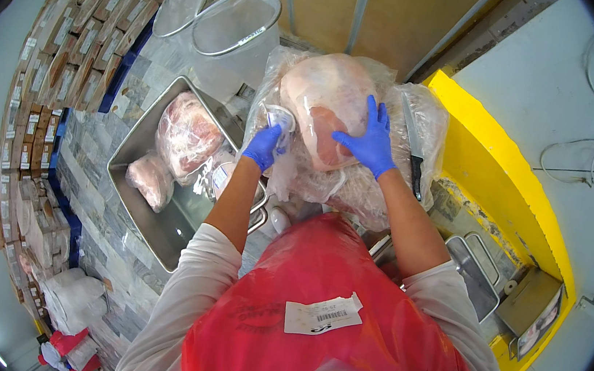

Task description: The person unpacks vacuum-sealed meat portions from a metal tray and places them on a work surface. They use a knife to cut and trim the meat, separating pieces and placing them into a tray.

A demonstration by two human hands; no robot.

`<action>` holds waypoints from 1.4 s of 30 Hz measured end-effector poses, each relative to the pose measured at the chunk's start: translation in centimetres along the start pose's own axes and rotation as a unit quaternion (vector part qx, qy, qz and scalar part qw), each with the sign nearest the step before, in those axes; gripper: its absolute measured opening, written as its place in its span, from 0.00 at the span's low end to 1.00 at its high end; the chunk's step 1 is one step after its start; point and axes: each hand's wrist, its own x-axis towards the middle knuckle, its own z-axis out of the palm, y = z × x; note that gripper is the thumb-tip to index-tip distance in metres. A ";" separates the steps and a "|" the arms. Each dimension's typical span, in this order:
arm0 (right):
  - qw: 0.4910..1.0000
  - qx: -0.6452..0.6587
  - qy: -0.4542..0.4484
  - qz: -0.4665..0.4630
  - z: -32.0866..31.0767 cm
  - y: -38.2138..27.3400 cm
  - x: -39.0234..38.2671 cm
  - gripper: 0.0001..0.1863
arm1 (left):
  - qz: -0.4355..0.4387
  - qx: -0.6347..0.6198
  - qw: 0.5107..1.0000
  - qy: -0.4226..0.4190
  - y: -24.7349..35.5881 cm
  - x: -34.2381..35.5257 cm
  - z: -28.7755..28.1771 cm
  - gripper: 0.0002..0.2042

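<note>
My blue-gloved left hand grips clear plastic wrapping with a white label on it. My blue-gloved right hand rests with spread fingers on a large pale piece of meat with a pink patch. Under the meat lies a heap of crumpled clear plastic. A long knife with a black handle lies on that plastic, right of my right hand. To the left, a steel tub holds several pieces of bagged meat.
Clear bins with hoops stand at upper left. Stacked boxes line the left side over a tiled floor. A yellow ledge runs at right, with steel trays below. A person in red is at lower left.
</note>
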 end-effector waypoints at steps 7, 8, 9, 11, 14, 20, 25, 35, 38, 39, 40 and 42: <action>0.999 0.031 -0.007 -0.030 0.0 2.4 1.1 0.69 | -0.048 0.350 0.934 0.047 3.4 -1.1 -0.4 0.09; 0.999 0.040 -0.008 -0.035 -0.1 2.2 1.3 0.70 | -0.010 0.313 0.947 0.065 2.4 -0.1 -2.0 0.09; 0.998 0.047 -0.018 -0.040 -0.2 1.8 1.5 0.70 | 0.029 0.273 0.958 0.086 0.7 1.1 -4.3 0.10; 0.998 0.052 -0.027 -0.033 -0.5 2.2 1.7 0.70 | 0.102 0.181 0.973 0.105 -1.1 1.7 -4.0 0.11; 0.988 0.151 -0.042 0.000 -0.6 4.3 3.1 0.71 | -0.013 -0.137 0.990 0.004 -3.1 2.9 -0.8 0.09; 0.917 0.352 -0.126 0.137 -1.1 7.2 2.5 0.65 | 0.005 -0.162 0.979 0.121 -5.6 5.7 4.5 0.06; 0.911 0.375 -0.100 0.141 0.1 8.1 2.5 0.62 | -0.046 -0.064 0.994 0.076 -3.6 3.7 4.2 0.09; 0.522 0.754 -0.262 0.299 2.3 5.5 -2.8 0.46 | -0.056 -0.028 0.998 -0.016 11.6 -8.6 9.1 0.14; 0.483 0.806 -0.303 0.160 3.0 3.4 -4.7 0.44 | -0.027 -0.057 0.996 -0.065 14.8 -11.3 9.3 0.13; 0.583 0.766 -0.266 0.046 2.8 3.0 -5.6 0.44 | -0.027 -0.085 0.992 -0.088 15.9 -12.2 8.8 0.14; 0.661 0.720 -0.205 -0.047 2.4 2.6 -6.5 0.43 | -0.031 -0.114 0.986 -0.115 16.8 -12.8 8.0 0.15; 0.564 0.776 -0.188 0.208 2.3 3.8 -7.1 0.44 | 0.070 -0.066 0.987 -0.130 19.4 -13.4 3.5 0.15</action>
